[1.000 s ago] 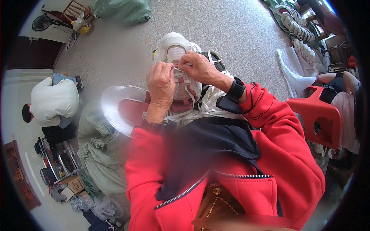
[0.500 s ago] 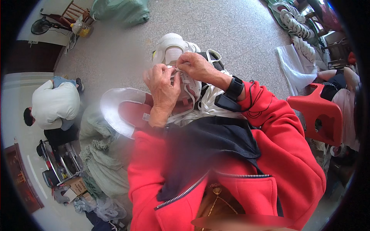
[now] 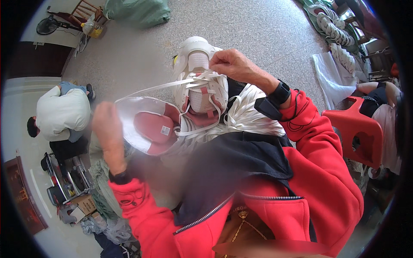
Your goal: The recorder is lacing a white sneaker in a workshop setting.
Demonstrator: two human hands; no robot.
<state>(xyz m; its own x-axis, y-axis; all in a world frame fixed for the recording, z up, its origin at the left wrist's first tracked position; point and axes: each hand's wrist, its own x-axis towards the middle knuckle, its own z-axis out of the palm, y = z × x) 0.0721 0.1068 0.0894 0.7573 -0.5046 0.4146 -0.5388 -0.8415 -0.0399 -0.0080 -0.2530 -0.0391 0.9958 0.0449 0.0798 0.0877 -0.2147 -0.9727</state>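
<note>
A white and pink sneaker (image 3: 198, 60) lies in front of me, toe pointing away, with flat white laces crossing its tongue. One shoelace strand (image 3: 157, 87) stretches taut from its eyelets out to the left. My left hand (image 3: 108, 129), smeared by motion, is closed at that strand's far end. At the right side of the shoe, my right hand (image 3: 234, 66) is closed, its fingertips pinched on the lace by the upper eyelets. A second piece of footwear, white with a pink insole (image 3: 151, 128), rests to the left. Many loose white laces (image 3: 251, 112) are bunched over my lap.
A red plastic stool (image 3: 359, 129) stands at the right, beside a seated person. White shoes (image 3: 333, 32) lie on sheeting at the far right. Another person in a white top (image 3: 63, 112) bends over at the left. A green sack (image 3: 140, 12) sits at the back.
My hands were together over the shoe's laces. The left has swung far out to the left, drawing a lace strand taut; the right has shifted slightly right and up.
</note>
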